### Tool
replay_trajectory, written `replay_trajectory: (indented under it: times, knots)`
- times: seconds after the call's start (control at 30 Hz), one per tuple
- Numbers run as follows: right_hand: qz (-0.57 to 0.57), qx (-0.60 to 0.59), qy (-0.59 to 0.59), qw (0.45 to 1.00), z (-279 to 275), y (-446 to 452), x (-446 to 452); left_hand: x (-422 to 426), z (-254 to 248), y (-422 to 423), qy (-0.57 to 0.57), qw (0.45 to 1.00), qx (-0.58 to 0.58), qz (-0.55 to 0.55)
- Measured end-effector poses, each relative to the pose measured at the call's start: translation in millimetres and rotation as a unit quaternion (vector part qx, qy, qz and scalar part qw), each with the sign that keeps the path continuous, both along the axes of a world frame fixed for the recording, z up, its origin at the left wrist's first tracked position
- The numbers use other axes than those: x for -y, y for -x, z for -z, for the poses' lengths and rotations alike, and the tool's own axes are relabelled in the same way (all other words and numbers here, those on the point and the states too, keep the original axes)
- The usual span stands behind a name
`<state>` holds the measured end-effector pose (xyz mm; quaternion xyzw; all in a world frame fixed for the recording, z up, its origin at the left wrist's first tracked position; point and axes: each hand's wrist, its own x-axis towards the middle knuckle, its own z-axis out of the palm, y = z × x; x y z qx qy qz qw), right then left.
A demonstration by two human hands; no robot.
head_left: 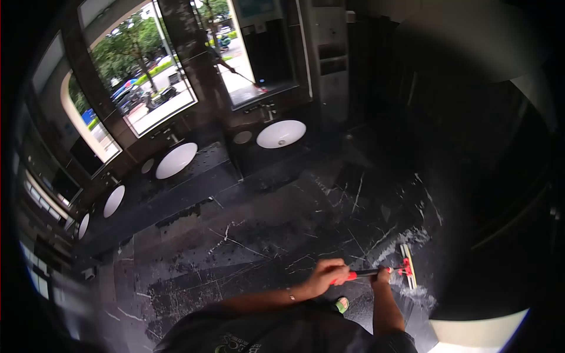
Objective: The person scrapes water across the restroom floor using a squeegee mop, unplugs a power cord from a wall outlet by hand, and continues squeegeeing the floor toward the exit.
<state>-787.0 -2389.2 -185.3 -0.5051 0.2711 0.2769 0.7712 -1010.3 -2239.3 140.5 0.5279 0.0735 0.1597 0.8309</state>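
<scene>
A sponge mop (368, 273) with a red grip and a dark pole reaches to the right. Its red bracket and pale, narrow head (407, 267) are at the wet, whitish patch of dark marbled floor (415, 238). My left hand (330, 276) is closed around the red grip end. Farther along the pole, nearer the head, my right hand (382, 276) is wrapped around it. Part of the pole is hidden by my fingers. A foot in a green sandal (342, 304) shows below the pole.
Along the far wall runs a dark counter (206, 159) with several white basins, among them a near one (281, 134) and another (176, 160). Mirrors (141, 70) above reflect trees and a street. A pale curved surface (477, 332) lies at lower right.
</scene>
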Motion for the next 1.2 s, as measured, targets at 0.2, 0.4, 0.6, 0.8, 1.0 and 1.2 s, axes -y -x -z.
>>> replay_trajectory:
  times: [0.2, 0.4, 0.6, 0.8, 1.0, 1.2]
  knots:
    - [-0.304, -0.144, 0.242, 0.91, 66.2, -88.0, 57.3, 49.9, 80.8, -73.2, 0.02, 0.996, -0.084, -0.003]
    - [-0.341, -0.263, 0.157, 0.889, 75.2, -29.4, 18.6, 24.2, 66.4, 1.9, -0.001, 0.994, -0.096, -0.042]
    - [-0.397, -0.167, 0.17, 0.886, 44.0, 135.4, -64.7, -12.1, 30.2, 155.7, 0.01, 0.982, -0.136, -0.129]
    - [-0.57, -0.162, 0.036, 0.805, -31.6, 330.4, -123.2, -31.0, -15.5, 344.6, -0.043, 0.918, -0.28, -0.277]
    - [-0.716, -0.121, 0.109, 0.679, -100.3, 489.0, -163.3, -33.4, -71.6, 457.7, -0.067, 0.895, -0.169, -0.407]
    - [-0.799, -0.106, -0.015, 0.591, -132.3, 556.8, -168.1, -22.8, -145.1, 484.2, -0.153, 0.879, -0.146, -0.428]
